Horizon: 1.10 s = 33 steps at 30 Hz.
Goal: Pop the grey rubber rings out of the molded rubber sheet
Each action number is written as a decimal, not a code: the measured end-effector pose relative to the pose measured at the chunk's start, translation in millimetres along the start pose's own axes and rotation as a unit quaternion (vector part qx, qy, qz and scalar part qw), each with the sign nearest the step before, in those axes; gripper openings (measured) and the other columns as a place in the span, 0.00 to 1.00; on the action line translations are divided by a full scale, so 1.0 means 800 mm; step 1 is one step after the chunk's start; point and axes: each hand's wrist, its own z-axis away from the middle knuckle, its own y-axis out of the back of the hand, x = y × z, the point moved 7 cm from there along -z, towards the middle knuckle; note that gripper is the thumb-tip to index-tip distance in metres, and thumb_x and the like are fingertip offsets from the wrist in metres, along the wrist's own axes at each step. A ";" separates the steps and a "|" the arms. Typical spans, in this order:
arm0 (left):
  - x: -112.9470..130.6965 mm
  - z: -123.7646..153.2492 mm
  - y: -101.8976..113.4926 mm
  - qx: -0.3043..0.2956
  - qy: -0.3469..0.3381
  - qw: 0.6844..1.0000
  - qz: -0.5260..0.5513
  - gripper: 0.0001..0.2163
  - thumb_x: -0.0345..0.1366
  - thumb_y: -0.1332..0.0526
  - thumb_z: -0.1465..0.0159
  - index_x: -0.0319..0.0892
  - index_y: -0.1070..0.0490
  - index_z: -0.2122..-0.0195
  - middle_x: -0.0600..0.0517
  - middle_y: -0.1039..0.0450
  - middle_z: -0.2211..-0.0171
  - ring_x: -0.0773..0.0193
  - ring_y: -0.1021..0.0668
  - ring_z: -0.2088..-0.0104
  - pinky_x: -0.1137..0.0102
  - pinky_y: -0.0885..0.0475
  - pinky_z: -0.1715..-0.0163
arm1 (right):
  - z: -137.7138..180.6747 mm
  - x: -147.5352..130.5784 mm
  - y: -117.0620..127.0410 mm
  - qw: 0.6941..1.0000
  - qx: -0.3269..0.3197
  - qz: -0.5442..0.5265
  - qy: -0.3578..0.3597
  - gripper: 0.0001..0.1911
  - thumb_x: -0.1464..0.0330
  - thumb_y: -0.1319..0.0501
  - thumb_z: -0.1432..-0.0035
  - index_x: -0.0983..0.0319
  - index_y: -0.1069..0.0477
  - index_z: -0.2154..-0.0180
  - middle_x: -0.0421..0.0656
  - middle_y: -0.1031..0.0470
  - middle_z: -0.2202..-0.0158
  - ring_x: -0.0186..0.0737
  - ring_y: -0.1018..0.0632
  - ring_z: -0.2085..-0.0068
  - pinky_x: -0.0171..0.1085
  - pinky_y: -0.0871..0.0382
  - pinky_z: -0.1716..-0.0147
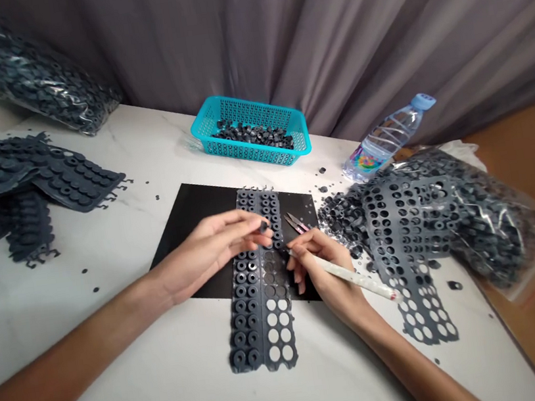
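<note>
Between the thumb and fingers of my left hand [225, 236] is a small black rubber ring [264, 226]. My right hand [323, 262] grips a white pen-like tool [352, 275], its dark tip pointing left toward the ring. Below both hands lies a dark rubber sheet [261, 294] of moulded rings. Its left columns still hold rings, while the lower right part shows open round holes. Part of the sheet rests on a black mat [178, 239]. Small pointed scissors or snips [295, 223] lie beside the sheet, partly hidden by my right hand.
A turquoise basket [256, 157] of black rings stands at the back. To the right are a water bottle [383, 141], loose rings [342, 216], a punched-out sheet [409, 253] and a plastic bag [496, 235]. More sheets [70, 178] and a full bag [25, 75] lie left.
</note>
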 end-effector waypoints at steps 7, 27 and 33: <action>-0.039 0.009 -0.024 -0.073 0.103 0.991 0.034 0.16 0.45 0.33 0.30 0.38 0.22 0.49 0.40 0.17 0.49 0.51 0.18 0.44 0.59 0.28 0.37 | -0.007 -0.003 0.011 0.999 0.032 0.033 0.007 0.10 0.59 0.37 0.32 0.59 0.29 0.61 0.38 0.24 0.74 0.33 0.25 0.80 0.31 0.30 0.82; -0.036 0.009 -0.031 -0.090 0.103 0.991 0.013 0.18 0.45 0.36 0.27 0.37 0.23 0.45 0.40 0.16 0.50 0.49 0.18 0.44 0.57 0.29 0.35 | -0.008 0.000 0.006 0.997 -0.008 0.075 -0.001 0.11 0.59 0.39 0.31 0.60 0.29 0.62 0.36 0.28 0.78 0.32 0.27 0.80 0.29 0.34 0.81; -0.041 0.008 -0.029 -0.085 0.086 0.993 0.001 0.18 0.45 0.36 0.28 0.35 0.24 0.45 0.39 0.18 0.48 0.48 0.18 0.44 0.57 0.27 0.36 | -0.008 0.007 0.006 0.997 -0.003 0.076 -0.018 0.10 0.61 0.40 0.31 0.59 0.30 0.63 0.36 0.27 0.78 0.33 0.26 0.79 0.29 0.33 0.80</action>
